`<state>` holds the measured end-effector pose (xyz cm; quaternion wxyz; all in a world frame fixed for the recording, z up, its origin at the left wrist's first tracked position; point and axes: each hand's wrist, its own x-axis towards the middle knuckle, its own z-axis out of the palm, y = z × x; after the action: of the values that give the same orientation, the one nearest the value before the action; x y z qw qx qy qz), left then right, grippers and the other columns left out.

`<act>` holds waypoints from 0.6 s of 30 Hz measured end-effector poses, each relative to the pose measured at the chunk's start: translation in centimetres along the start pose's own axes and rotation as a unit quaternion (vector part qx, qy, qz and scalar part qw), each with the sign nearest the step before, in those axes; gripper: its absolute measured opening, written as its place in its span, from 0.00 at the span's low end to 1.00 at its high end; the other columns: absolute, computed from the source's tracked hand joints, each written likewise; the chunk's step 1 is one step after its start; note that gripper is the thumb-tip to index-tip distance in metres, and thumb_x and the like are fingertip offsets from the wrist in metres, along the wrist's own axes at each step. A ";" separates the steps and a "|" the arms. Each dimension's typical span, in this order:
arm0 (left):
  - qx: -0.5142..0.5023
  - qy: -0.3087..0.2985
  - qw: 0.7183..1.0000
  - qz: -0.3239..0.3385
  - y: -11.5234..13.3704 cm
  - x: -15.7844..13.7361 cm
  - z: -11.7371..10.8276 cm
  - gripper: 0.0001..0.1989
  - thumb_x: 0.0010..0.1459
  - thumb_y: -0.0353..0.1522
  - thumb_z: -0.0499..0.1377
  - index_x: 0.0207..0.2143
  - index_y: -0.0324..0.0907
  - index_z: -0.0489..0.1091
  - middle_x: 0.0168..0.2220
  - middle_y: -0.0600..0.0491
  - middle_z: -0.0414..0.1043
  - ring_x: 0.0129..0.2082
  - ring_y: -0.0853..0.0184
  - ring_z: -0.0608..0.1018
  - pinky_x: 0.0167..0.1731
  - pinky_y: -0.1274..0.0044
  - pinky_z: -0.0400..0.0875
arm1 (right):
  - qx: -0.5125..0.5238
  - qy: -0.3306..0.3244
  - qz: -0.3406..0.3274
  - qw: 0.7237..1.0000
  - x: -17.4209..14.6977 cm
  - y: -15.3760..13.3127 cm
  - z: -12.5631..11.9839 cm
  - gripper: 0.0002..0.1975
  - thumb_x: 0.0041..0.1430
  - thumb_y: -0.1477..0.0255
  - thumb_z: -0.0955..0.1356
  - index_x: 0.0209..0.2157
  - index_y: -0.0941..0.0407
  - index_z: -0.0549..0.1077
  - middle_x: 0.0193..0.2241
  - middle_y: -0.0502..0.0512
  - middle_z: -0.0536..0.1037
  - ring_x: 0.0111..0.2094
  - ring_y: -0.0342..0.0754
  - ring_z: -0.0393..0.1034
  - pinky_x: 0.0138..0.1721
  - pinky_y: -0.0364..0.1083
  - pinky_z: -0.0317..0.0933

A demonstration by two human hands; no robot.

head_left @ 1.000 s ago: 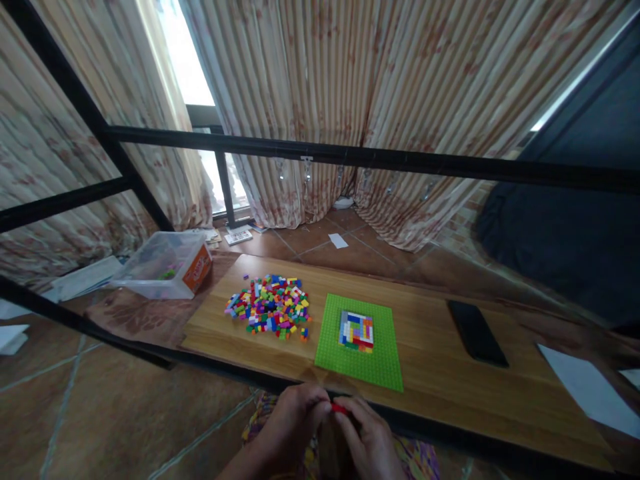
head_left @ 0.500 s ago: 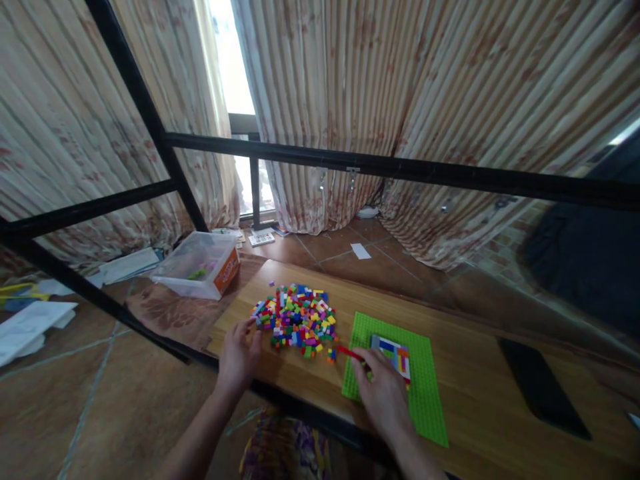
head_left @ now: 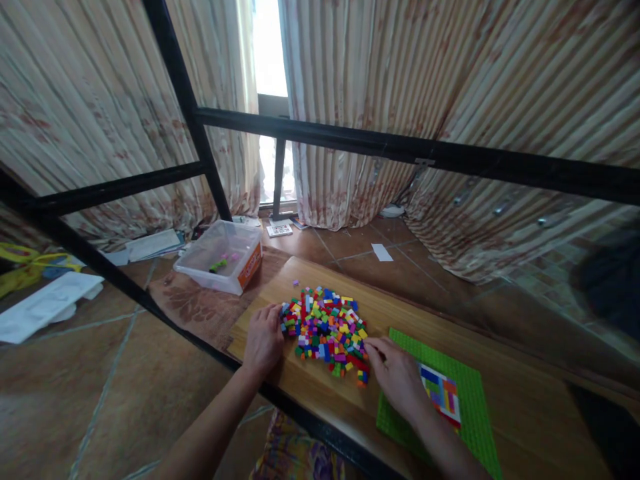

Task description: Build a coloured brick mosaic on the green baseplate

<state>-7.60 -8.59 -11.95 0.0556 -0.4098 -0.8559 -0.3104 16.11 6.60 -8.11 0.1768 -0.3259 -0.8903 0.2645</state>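
Observation:
A heap of small multicoloured toy bricks (head_left: 325, 327) lies on the wooden table. At its left edge, my left hand (head_left: 265, 339) rests with bent fingers touching the outer bricks; nothing shows in its grasp. My right hand (head_left: 395, 373) reaches over the green baseplate (head_left: 400, 423) to the heap's right edge, fingers loosely parted. Just beside its fingertips lies a long red brick (head_left: 357, 362), apart from the fingers as far as I can see. A flat panel of mixed-colour bricks (head_left: 440, 393) sits on the baseplate, partly hidden by my right wrist.
A clear plastic box (head_left: 220, 257) with a few bricks inside stands on the floor beyond the table's left end. Black metal bars (head_left: 320, 130) cross behind the table (head_left: 300, 383). A dark flat object (head_left: 600, 420) lies at the right.
The camera has turned left. My right hand has moved to the heap and set down the long red brick it held. My left hand has come closer against the heap's left edge.

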 end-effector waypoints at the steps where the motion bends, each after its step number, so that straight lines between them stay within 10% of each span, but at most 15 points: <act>1: 0.000 -0.002 1.000 0.003 0.0 0.0 0.0 0.17 0.61 0.27 0.48 0.49 0.40 0.70 0.50 0.45 0.71 0.51 0.58 0.70 0.54 0.66 0.64 | 0.001 0.005 -0.002 1.000 1.1 -0.6 -0.1 0.16 0.64 0.66 0.59 0.38 0.55 0.77 0.35 0.55 0.77 0.38 0.49 0.72 0.41 0.47 0.61; 9: -0.037 -0.006 0.999 -0.008 0.0 0.0 -0.2 0.20 0.56 0.22 0.50 0.49 0.39 0.70 0.47 0.46 0.73 0.48 0.59 0.71 0.53 0.67 0.65 | -0.080 -0.100 -0.085 0.988 10.5 -7.8 3.9 0.13 0.62 0.70 0.62 0.45 0.55 0.74 0.43 0.56 0.75 0.45 0.48 0.69 0.47 0.44 0.57; 18: -0.078 0.002 0.996 -0.032 -0.2 -0.1 0.0 0.22 0.56 0.23 0.50 0.52 0.39 0.69 0.46 0.47 0.75 0.46 0.60 0.72 0.51 0.67 0.66 | -0.197 -0.178 -0.040 0.963 12.8 -9.4 6.6 0.22 0.60 0.67 0.65 0.55 0.58 0.68 0.49 0.65 0.74 0.51 0.54 0.68 0.49 0.48 0.59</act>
<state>-7.66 -8.77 -12.03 0.0156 -0.3849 -0.8416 -0.3785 -0.94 6.75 -6.04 -0.0423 -0.2661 -0.9542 0.1299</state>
